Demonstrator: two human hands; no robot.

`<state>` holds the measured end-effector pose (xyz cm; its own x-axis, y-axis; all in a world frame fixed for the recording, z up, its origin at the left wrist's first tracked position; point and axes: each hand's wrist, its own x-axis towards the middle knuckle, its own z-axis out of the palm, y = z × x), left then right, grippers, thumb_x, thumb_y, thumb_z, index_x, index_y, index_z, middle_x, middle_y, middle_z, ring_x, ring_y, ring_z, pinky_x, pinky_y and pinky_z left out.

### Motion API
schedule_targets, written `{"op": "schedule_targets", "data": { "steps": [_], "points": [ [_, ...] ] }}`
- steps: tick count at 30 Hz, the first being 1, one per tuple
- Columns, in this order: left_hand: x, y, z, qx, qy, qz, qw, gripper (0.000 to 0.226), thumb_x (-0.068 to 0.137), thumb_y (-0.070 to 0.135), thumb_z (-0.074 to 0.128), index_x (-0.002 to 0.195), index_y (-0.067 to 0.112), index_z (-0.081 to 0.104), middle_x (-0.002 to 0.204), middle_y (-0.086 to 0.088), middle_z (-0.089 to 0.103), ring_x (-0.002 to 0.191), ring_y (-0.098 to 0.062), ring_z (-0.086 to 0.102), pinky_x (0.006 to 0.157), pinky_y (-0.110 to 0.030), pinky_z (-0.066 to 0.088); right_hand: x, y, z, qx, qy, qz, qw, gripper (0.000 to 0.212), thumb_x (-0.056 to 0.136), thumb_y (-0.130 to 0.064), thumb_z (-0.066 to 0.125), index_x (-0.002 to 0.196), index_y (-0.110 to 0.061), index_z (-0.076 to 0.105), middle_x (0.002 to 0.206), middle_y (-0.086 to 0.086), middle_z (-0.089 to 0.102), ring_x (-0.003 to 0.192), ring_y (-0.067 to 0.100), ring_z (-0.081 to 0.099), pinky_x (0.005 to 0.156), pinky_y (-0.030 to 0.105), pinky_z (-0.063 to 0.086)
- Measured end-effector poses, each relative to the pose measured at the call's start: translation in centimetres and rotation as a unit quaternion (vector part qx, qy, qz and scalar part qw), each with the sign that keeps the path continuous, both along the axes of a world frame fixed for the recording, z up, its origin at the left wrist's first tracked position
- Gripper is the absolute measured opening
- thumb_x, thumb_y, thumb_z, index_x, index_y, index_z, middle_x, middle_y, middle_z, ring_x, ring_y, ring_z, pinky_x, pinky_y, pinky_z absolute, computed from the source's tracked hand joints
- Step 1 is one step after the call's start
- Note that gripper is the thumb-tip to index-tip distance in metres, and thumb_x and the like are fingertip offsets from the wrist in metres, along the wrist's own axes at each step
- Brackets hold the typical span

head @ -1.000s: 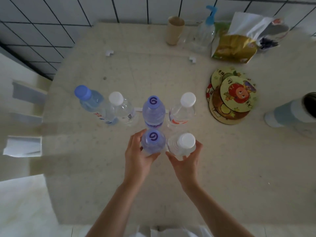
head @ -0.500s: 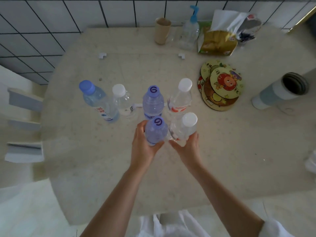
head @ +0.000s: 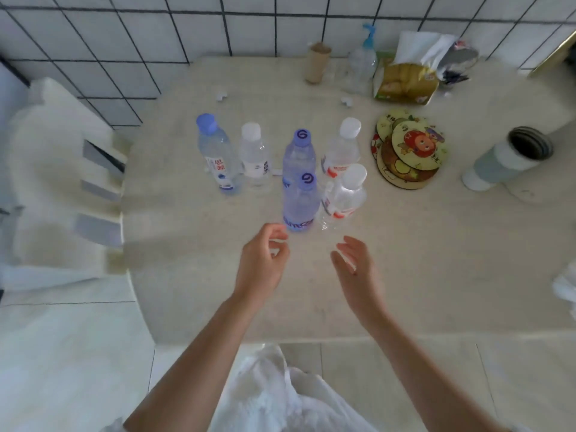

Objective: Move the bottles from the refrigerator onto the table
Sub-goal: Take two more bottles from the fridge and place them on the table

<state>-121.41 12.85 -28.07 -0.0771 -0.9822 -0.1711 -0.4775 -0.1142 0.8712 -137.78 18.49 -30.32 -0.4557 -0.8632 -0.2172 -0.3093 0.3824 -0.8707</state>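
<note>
Both hands are held above the table (head: 420, 275), nothing grasped: left hand (head: 260, 269) loosely curled, right hand (head: 358, 269) relaxed with fingers extended. Six plastic water bottles are stood upright on the pale stone-look tabletop, caps up, long axes vertical. Front pair, just beyond the fingertips: purple-capped bottle (head: 300, 202) and white-capped bottle (head: 344, 196), side by side. Back row: blue-capped bottle (head: 216, 154), white-capped small bottle (head: 254, 154), second purple-capped bottle (head: 299, 151), red-labelled bottle (head: 343, 148). Contents look clear; fill levels cannot be told. Round cartoon coasters (head: 408, 148) are stacked to the right.
</note>
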Motion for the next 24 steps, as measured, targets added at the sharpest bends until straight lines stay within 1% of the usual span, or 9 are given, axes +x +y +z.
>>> {"op": "schedule_targets", "data": {
  "steps": [3, 6, 7, 10, 11, 13, 16, 19, 24],
  "points": [
    [0.8, 4.8, 0.5, 0.015, -0.004, 0.024, 1.0, 0.013, 0.086, 0.02, 0.058, 0.096, 0.024, 0.065, 0.08, 0.01, 0.072, 0.074, -0.007, 0.069, 0.076, -0.031, 0.056, 0.7, 3.2, 1.0, 0.002, -0.026, 0.051, 0.998, 0.027, 0.092, -0.014, 0.057, 0.119, -0.016, 0.052, 0.107, 0.001, 0.063, 0.109, 0.018, 0.062, 0.092, 0.032, 0.048],
    [1.3, 11.2, 1.0, 0.042, -0.021, 0.034, 0.998, 0.015, 0.085, 0.026, 0.057, 0.098, 0.028, 0.065, 0.081, 0.009, 0.073, 0.078, -0.007, 0.069, 0.078, -0.035, 0.057, 1.1, 7.6, 1.5, -0.002, -0.003, 0.124, 0.992, 0.027, 0.092, -0.019, 0.058, 0.119, -0.02, 0.051, 0.108, -0.001, 0.063, 0.109, 0.016, 0.061, 0.095, 0.042, 0.049],
    [1.6, 13.4, 1.2, 0.045, -0.029, 0.04, 0.998, 0.015, 0.086, 0.026, 0.057, 0.098, 0.029, 0.065, 0.081, 0.008, 0.073, 0.078, -0.006, 0.069, 0.077, -0.036, 0.057, 1.3, 9.1, 1.8, -0.009, 0.012, 0.16, 0.987, 0.028, 0.093, -0.022, 0.057, 0.121, -0.019, 0.051, 0.11, -0.001, 0.064, 0.11, 0.015, 0.06, 0.096, 0.041, 0.048],
    [2.8, 19.2, 1.6, 0.053, -0.048, 0.077, 0.994, 0.013, 0.09, 0.023, 0.057, 0.098, 0.032, 0.063, 0.081, 0.008, 0.073, 0.077, -0.005, 0.069, 0.074, -0.035, 0.058, 1.9, 12.6, 3.0, -0.015, 0.077, 0.284, 0.956, 0.036, 0.095, -0.03, 0.052, 0.129, -0.019, 0.047, 0.12, -0.004, 0.059, 0.113, 0.009, 0.055, 0.096, 0.022, 0.039],
    [3.4, 21.7, 2.1, 0.058, -0.055, 0.102, 0.992, 0.015, 0.091, 0.02, 0.058, 0.097, 0.033, 0.063, 0.081, 0.008, 0.073, 0.075, -0.005, 0.069, 0.074, -0.034, 0.058, 2.3, 14.0, 3.4, -0.018, 0.097, 0.324, 0.941, 0.037, 0.095, -0.032, 0.05, 0.13, -0.02, 0.045, 0.122, -0.006, 0.057, 0.113, 0.008, 0.053, 0.094, 0.018, 0.036],
    [4.3, 25.1, 2.9, 0.068, -0.054, 0.145, 0.986, 0.022, 0.091, 0.017, 0.058, 0.091, 0.038, 0.06, 0.081, 0.009, 0.073, 0.069, -0.003, 0.068, 0.068, -0.028, 0.057, 3.1, 15.8, 4.2, -0.023, 0.116, 0.369, 0.922, 0.037, 0.096, -0.034, 0.049, 0.131, -0.022, 0.044, 0.123, -0.009, 0.054, 0.113, 0.007, 0.051, 0.094, 0.017, 0.033],
    [6.5, 30.6, 4.1, 0.079, -0.046, 0.217, 0.972, 0.022, 0.092, 0.017, 0.058, 0.089, 0.039, 0.06, 0.085, 0.015, 0.071, 0.071, 0.001, 0.067, 0.057, -0.012, 0.051, 5.8, 18.6, 5.4, -0.019, 0.099, 0.429, 0.897, 0.037, 0.095, -0.034, 0.049, 0.131, -0.025, 0.043, 0.123, -0.011, 0.054, 0.115, 0.006, 0.051, 0.097, 0.022, 0.039],
    [9.0, 34.8, 4.3, 0.077, -0.045, 0.286, 0.954, 0.012, 0.093, 0.02, 0.059, 0.095, 0.031, 0.065, 0.088, 0.023, 0.067, 0.078, 0.008, 0.064, 0.064, -0.007, 0.048, 9.0, 20.8, 5.7, -0.019, 0.095, 0.48, 0.872, 0.037, 0.095, -0.033, 0.05, 0.13, -0.025, 0.044, 0.122, -0.013, 0.055, 0.115, 0.003, 0.051, 0.099, 0.024, 0.041],
    [14.5, 41.5, 4.3, 0.074, -0.026, 0.395, 0.915, 0.019, 0.091, 0.018, 0.062, 0.093, 0.037, 0.062, 0.089, 0.021, 0.069, 0.076, 0.009, 0.064, 0.067, -0.007, 0.049, 15.5, 24.5, 5.8, -0.004, 0.084, 0.568, 0.819, 0.036, 0.095, -0.033, 0.05, 0.13, -0.027, 0.044, 0.12, -0.013, 0.055, 0.115, 0.0, 0.049, 0.095, 0.013, 0.036]
  ]
}}
